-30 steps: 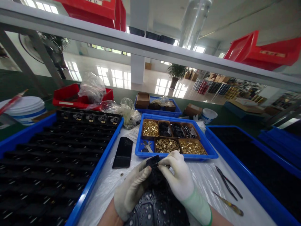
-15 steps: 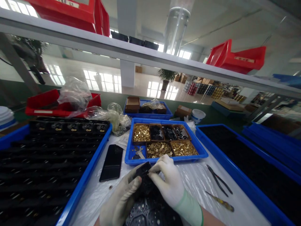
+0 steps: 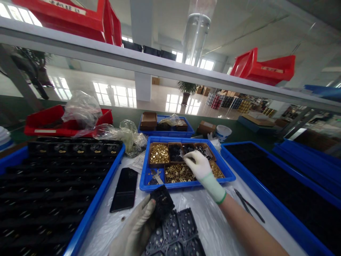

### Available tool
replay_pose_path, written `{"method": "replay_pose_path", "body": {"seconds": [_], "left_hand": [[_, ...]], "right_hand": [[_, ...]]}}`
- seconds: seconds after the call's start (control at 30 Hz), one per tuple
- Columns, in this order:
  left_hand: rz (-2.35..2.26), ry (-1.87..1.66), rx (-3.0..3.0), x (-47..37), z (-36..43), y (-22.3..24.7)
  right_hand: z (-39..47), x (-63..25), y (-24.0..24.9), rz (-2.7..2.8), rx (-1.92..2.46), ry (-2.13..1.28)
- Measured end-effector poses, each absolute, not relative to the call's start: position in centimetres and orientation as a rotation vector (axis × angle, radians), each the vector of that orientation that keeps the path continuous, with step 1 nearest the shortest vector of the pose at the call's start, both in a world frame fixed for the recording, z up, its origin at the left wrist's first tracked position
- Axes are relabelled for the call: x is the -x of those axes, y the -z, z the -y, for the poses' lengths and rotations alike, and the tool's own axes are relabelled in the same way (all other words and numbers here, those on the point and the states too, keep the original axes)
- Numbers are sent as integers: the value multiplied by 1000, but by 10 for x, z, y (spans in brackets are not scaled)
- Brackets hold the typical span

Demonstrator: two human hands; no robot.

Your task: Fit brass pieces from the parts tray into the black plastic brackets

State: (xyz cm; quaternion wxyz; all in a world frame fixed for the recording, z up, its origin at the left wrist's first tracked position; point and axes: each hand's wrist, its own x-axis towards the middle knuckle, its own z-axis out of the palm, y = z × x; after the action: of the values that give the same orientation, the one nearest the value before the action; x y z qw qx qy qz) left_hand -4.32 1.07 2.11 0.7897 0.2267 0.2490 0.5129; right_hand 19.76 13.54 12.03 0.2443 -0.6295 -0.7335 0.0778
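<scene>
My left hand point(image 3: 135, 224), in a whitish glove, grips a black plastic housing point(image 3: 161, 203) between thumb and fingers, tilted above the bench. Below it, several similar black housings point(image 3: 188, 222) lie side by side. My gloved right hand point(image 3: 198, 164) reaches over the blue parts tray point(image 3: 183, 186), thumb and fingertips pinched together near the small box of black parts point(image 3: 175, 152). What those fingertips hold, if anything, is too small to make out. Brass washers point(image 3: 178, 172) fill the box under that hand, and small brass pieces point(image 3: 159, 153) fill the box at back left.
To the left stands a large blue tray point(image 3: 92, 206) with rows of black housings; another blue tray point(image 3: 255, 177) is on the right. A black phone point(image 3: 124, 190) and pliers point(image 3: 249, 204) lie on the plastic-covered bench. A shelf point(image 3: 160, 67) with red bins crosses above.
My right hand has left the housing and moved up and forward to the parts tray. The left hand still holds the housing, lower now. My right forearm now covers the yellow-handled screwdriver.
</scene>
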Motion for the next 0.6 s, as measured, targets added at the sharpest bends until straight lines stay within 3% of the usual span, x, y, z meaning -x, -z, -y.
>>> {"method": "replay_pose_path", "body": {"seconds": [0.23, 0.6], "left_hand": [[-545, -1101, -506, 48, -11, -19], [-601, -1107, -498, 44, -15, -44]], "right_hand": [[-225, -213, -120, 1987, 2182, -159], [-254, -198, -107, 1995, 2482, -26]]}}
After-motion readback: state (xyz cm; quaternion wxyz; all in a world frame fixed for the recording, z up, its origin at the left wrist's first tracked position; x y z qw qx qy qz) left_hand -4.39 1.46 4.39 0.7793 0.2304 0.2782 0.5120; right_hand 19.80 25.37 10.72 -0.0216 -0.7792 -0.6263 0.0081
